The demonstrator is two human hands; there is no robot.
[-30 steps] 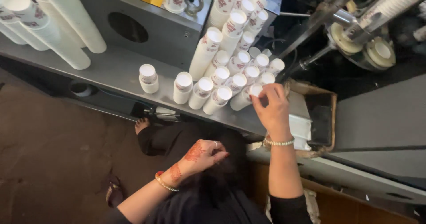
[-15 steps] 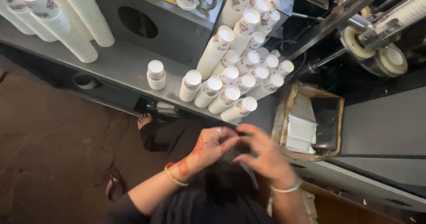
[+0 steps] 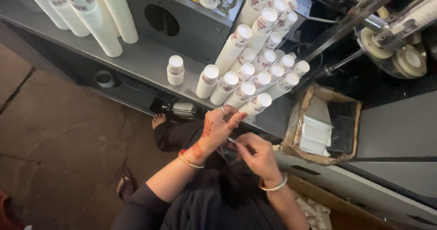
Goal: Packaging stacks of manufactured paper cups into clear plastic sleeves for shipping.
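Fingers of the left hand point(image 3: 218, 127) and the right hand point(image 3: 257, 152) meet just below the shelf edge, both pinching a thin clear plastic film point(image 3: 230, 148). The film hangs between the fingertips, over the lap.

Handling, judged from appearance:
- The film looks very light, limp and slippery. It likely creases or tears under a hard pull.
- A pinch at an edge or corner appears the surest hold, with the two grips kept apart to keep it taut.

Just above the fingertips, stacks of paper cups point(image 3: 255, 73) lie in rows on the grey metal shelf point(image 3: 145, 61). To the right of the fingers sits a worn cardboard box point(image 3: 318, 125).

Limits of view:
- The film's outline is hard to make out against the dark clothing.
- Whether it is a bag or a flat sheet cannot be told.
- The right palm is turned away.
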